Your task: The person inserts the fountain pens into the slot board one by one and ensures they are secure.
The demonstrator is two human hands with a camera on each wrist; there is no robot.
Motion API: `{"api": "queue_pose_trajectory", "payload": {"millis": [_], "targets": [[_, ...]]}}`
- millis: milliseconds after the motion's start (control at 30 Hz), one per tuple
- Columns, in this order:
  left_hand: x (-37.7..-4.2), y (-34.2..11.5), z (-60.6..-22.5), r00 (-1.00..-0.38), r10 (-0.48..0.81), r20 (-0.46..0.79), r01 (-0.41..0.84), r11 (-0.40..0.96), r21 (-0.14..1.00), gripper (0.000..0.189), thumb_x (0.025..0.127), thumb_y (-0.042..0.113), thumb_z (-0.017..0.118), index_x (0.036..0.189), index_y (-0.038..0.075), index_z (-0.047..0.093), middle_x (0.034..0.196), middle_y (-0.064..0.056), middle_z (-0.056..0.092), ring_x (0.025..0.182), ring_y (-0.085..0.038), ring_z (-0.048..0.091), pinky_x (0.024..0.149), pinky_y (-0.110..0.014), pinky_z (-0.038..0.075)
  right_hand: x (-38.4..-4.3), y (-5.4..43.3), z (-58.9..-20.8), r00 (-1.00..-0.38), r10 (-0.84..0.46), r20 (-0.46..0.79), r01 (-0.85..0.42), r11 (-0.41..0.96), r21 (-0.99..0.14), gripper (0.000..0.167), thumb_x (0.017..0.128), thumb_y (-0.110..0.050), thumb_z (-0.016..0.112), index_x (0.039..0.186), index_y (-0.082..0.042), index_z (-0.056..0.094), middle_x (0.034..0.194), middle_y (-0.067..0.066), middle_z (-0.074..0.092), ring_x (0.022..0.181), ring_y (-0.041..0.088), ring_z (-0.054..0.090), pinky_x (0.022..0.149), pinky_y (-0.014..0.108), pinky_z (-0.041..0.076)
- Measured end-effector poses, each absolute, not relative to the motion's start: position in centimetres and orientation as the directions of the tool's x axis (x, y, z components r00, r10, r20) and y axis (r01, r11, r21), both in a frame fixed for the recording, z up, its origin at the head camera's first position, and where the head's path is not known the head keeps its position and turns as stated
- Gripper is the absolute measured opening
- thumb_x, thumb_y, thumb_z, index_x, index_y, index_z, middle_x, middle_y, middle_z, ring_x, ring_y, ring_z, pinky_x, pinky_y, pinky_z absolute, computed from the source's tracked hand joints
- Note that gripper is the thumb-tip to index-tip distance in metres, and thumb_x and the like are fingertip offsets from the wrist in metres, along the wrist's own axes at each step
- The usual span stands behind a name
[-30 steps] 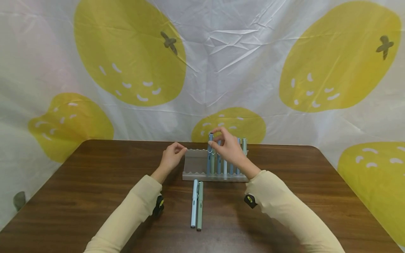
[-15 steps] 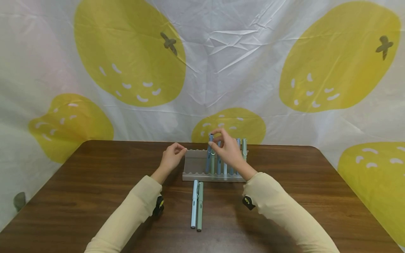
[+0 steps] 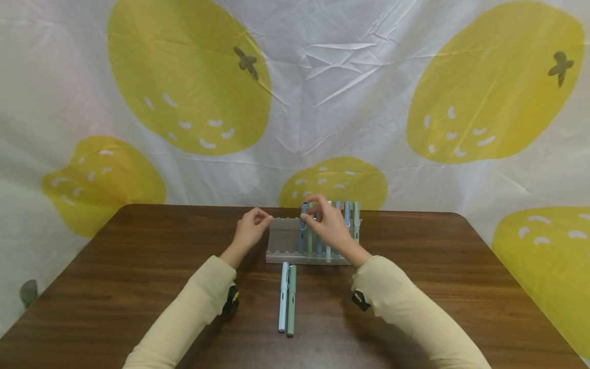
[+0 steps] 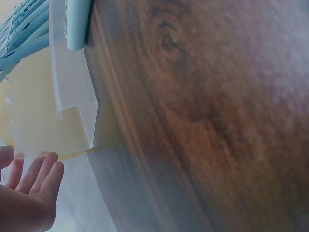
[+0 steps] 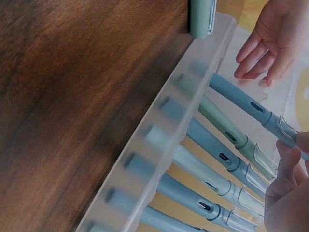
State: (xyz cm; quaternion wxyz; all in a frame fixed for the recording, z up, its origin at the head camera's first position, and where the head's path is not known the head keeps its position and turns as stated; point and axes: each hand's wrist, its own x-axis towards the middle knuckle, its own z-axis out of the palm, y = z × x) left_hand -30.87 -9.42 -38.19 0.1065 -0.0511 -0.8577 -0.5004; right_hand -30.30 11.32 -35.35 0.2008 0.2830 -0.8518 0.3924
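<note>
A white cloth printed with big yellow lemons (image 3: 189,77) hangs behind the dark wooden desk (image 3: 115,287) I am watching from the head camera. At the far middle of the desk stands a frosted pen rack (image 3: 282,240), its right half filled with a row of blue and green pens leaning in the slots. The right hand (image 3: 328,225) sits at that row, thumb and fingertips pinching the top of the leftmost blue pen (image 3: 302,230), which rests in its slot. The left hand (image 3: 250,229) is at the rack's left end, fingers curled with the tips together against the upper edge; I cannot tell whether they truly grip it. Two loose pens, a pale blue pen (image 3: 283,297) and a green pen (image 3: 291,300), lie side by side on the desk just in front of the rack, between my two cream sleeves.

From the left wrist camera, the left hand (image 4: 26,193) shows at the lower left corner, fingers held close together, near the rack's frosted end wall (image 4: 72,87); wood grain fills the rest.

From the right wrist camera, the rack's front rail (image 5: 164,140) runs diagonally, with the pens slanting up out of it. The right hand's fingers (image 5: 285,179) pinch the blue pen (image 5: 246,104) at its clip end. The left hand (image 5: 277,34) appears beyond, fingers loosely bent.
</note>
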Motion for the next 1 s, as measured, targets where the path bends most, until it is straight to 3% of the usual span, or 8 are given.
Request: {"api": "queue_pose_trajectory", "payload": {"millis": [467, 733, 1000], "targets": [[-30.92, -9.48, -38.28, -0.973, -0.013, 0.231, 0.195, 0.494, 0.848, 0.020, 0.087, 0.020, 0.057, 0.092, 0.001, 0.058, 0.096, -0.014, 0.063, 0.096, -0.027, 0.057, 0.079, -0.041, 0.043, -30.45, 11.32, -35.62, -0.743, -0.337, 0.578, -0.660, 0.516, -0.546, 0.025, 0.087, -0.015, 0.056, 0.110, -0.007, 0.050, 0.079, 0.003, 0.063, 0.047, 0.016, 0.042, 0.043, 0.028, 0.034], [-30.92, -9.46, -38.24, -0.973, -0.013, 0.231, 0.194, 0.496, 0.847, 0.019, 0.087, 0.019, 0.056, 0.093, 0.001, 0.058, 0.096, -0.015, 0.063, 0.096, -0.027, 0.057, 0.079, -0.041, 0.043, -30.73, 11.93, -35.71, -0.753, -0.390, 0.531, -0.647, 0.586, -0.488, 0.045, 0.078, -0.014, 0.068, 0.118, -0.011, 0.046, 0.086, 0.005, 0.059, 0.053, 0.011, 0.046, 0.047, 0.028, 0.039], [-30.86, -9.42, -38.17, -0.974, -0.020, 0.226, 0.186, 0.498, 0.847, 0.019, 0.087, 0.020, 0.057, 0.092, 0.001, 0.058, 0.096, -0.014, 0.063, 0.096, -0.027, 0.057, 0.079, -0.040, 0.043, -30.91, 12.01, -35.51, -0.766, -0.444, 0.465, -0.634, 0.643, -0.430, 0.054, 0.077, -0.018, 0.069, 0.123, -0.012, 0.042, 0.071, -0.003, 0.052, 0.051, 0.009, 0.044, 0.047, 0.027, 0.037]]}}
